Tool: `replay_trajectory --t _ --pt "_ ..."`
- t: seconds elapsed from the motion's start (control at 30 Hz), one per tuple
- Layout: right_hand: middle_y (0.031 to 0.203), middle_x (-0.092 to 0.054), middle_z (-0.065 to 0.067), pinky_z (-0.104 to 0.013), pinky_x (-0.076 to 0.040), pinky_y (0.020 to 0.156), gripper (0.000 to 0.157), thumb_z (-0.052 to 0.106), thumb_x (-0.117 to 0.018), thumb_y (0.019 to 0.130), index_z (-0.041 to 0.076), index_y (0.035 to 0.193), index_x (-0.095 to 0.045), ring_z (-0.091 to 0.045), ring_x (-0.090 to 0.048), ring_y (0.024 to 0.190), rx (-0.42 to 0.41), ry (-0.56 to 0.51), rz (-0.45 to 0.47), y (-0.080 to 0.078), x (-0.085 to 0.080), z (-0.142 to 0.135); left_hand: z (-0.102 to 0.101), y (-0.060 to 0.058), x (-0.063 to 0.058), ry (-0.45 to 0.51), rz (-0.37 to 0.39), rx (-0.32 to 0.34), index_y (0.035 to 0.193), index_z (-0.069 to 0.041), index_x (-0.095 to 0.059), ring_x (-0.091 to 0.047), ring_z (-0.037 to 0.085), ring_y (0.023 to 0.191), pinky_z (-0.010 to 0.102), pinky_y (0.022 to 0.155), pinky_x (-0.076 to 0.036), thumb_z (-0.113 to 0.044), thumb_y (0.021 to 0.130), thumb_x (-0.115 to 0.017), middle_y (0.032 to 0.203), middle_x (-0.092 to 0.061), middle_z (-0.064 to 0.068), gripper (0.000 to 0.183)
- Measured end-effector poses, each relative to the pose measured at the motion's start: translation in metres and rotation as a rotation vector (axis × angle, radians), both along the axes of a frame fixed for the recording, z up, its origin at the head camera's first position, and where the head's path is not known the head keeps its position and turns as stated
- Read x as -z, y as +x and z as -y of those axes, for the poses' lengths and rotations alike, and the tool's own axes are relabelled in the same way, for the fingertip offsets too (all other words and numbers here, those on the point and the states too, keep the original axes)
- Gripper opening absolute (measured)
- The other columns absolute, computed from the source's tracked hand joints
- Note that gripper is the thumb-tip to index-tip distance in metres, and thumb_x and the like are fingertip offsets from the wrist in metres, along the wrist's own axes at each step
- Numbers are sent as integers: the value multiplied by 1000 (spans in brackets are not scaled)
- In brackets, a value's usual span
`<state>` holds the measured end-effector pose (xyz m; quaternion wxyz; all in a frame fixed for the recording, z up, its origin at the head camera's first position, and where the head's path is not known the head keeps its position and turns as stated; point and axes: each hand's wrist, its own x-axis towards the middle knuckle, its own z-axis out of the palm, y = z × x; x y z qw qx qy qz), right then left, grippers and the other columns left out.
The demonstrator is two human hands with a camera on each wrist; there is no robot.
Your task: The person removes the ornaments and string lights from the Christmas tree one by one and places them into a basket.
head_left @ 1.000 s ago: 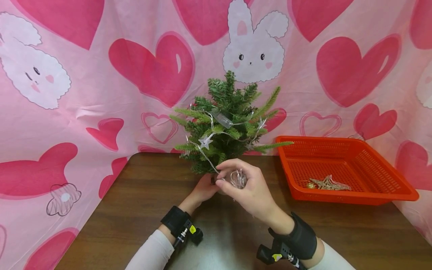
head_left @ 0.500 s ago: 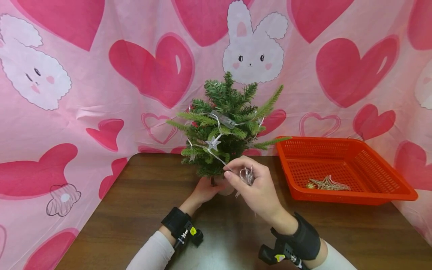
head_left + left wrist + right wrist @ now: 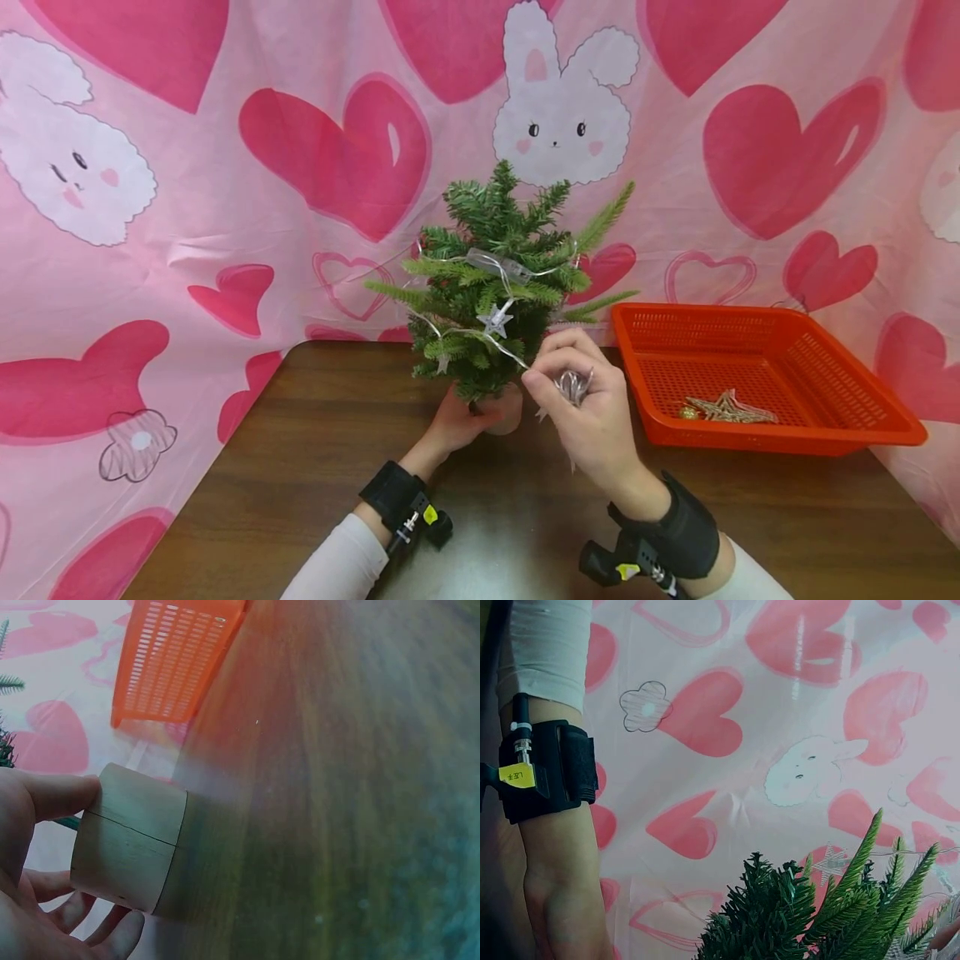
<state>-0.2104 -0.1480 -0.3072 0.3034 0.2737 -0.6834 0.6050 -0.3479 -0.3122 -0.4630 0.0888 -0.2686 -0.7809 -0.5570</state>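
A small artificial Christmas tree [image 3: 498,217] stands on the table. My left hand [image 3: 454,423] holds its round wooden base [image 3: 127,840], thumb on one side and fingers on the other. A string of star lights [image 3: 495,321] winds around the branches, with a clear plastic case [image 3: 498,265] among them at the front. To the right of the lower branches, my right hand [image 3: 592,408] pinches the wire between thumb and fingers. A loose bundle of the same string [image 3: 573,387] sits within that hand's curled fingers. In the right wrist view, only a sliver of the right hand shows.
On the right of the wooden table [image 3: 315,417] stands an orange-red plastic basket [image 3: 780,444]. Inside it lie a glittery gold star [image 3: 733,408] and a small gold ball [image 3: 687,412]. A pink cloth [image 3: 300,50] with hearts and rabbits hangs behind.
The tree has turned, its front star light and clear case shifting to the right. My right hand has moved right with the wire, while my left hand stays at the base.
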Motion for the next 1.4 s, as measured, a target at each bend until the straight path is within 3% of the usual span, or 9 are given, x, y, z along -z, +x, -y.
replay_trajectory --t 0.27,0.5,0.67,0.87,0.97,1.13,1.23,1.3,1.4 --pt "113 -59 -13 -29 -45 88 20 -6 -63 82 9 71 -58 -28 -53 104 -93 -12 -15 -1 -2 -1 2 2 0 -121 -37 -81 124 -9 -54 -56 21 110 39 95 -43 -20 72 -80 119 -61 7 59" --pt "109 -61 -15 -30 -52 81 23 -9 -62 82 7 68 -52 -29 -59 93 -123 -78 -44 0 -4 0 4 3 -2 -203 -12 -107 132 -13 -48 -51 21 121 42 100 -40 -30 74 -78 129 -56 7 67" --pt "112 -63 -17 -33 -52 84 20 -9 -57 84 5 70 -54 -25 -61 87 -164 -125 -91 0 -6 0 6 6 -11 -117 4 -24 134 -16 -46 -48 20 123 44 103 -37 -22 77 -77 132 -53 4 65" --pt "121 -60 -22 -36 -52 82 17 -6 -54 88 4 74 -51 -26 -66 86 -329 -157 -125 0 -8 1 13 13 -31 -39 174 141 139 -10 -40 -46 23 124 43 102 -37 -10 85 -68 138 -48 9 62" --pt "120 -61 -19 -35 -52 80 18 -3 -54 89 5 74 -50 -29 -65 93 -358 -136 -131 0 -8 2 13 5 -21 -63 226 155 141 -11 -38 -45 24 126 45 104 -36 -10 87 -65 140 -47 9 60" --pt "117 -64 -16 -29 -49 59 17 -2 -53 91 4 75 -48 -30 -62 103 -434 -125 -164 0 -9 4 13 -4 -6 -93 257 136 141 -16 -38 -44 23 124 49 105 -32 -11 89 -62 141 -46 5 58" --pt "117 -64 -15 -29 -50 65 17 0 -53 91 4 76 -48 -30 -61 106 -478 -118 -179 0 -9 5 12 -2 -7 -107 271 112 139 -17 -41 -46 22 120 48 103 -34 -12 88 -62 137 -48 4 55" --pt "117 -64 -15 -26 -50 63 17 1 -54 91 4 75 -48 -21 -66 89 -508 -107 -197 0 -9 6 12 -1 -7 -104 255 112 138 -16 -42 -47 22 120 48 103 -35 -11 88 -63 136 -49 4 54" --pt "115 -65 -13 -23 -47 57 19 4 -55 91 4 73 -47 -18 -65 83 -527 -65 -231 -1 -9 8 11 -1 -7 -92 228 115 136 -15 -43 -47 22 120 46 103 -34 -9 86 -64 135 -50 5 55"
